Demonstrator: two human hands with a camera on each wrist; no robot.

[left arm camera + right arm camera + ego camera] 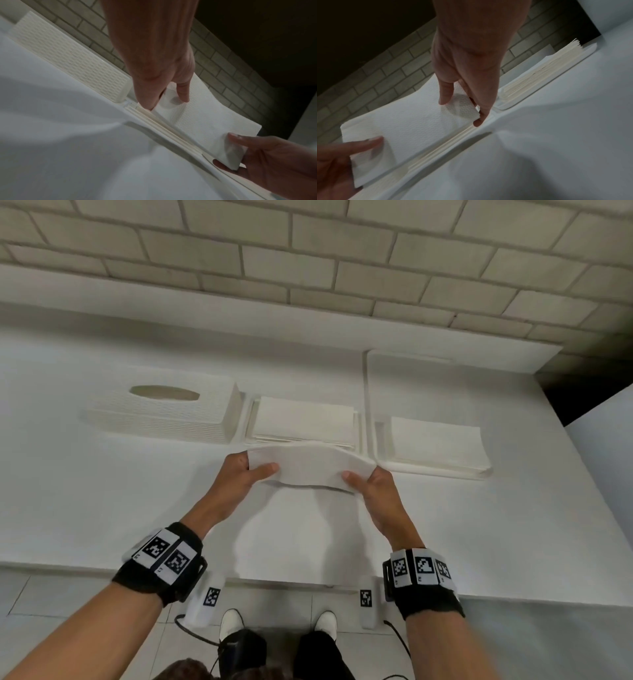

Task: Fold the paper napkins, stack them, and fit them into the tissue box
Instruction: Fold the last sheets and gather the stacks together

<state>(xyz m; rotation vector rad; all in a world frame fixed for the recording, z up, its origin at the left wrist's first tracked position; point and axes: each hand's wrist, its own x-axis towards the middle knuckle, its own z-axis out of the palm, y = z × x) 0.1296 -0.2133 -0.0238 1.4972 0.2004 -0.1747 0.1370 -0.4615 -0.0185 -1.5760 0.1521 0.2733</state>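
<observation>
White counter [102, 491] runs along a brick wall [308, 251], everything laid out in one row at its far side, likely so each stage sits within easy reach; at the right a large tray [371, 392] holds a pile of napkins [438, 443], which look like the supply not yet folded; at the left the tissue box [161, 416] lies with its oval slot facing up, apparently only the cover, set aside so the stack can be loaded first; between them a low base holds the stack [305, 419] of folded napkins, edges squared; one napkin [308, 467] is held just above the stack's near edge, bowed upward in the middle because both ends are gripped and drawn slightly together; left hand [239, 477] pinches the left end, thumb on top, fingers underneath; right hand [373, 484] pinches the right end the same way; an end-to-end hold keeps thin paper flat and aligned; judged step: laying this napkin onto the stack.
</observation>
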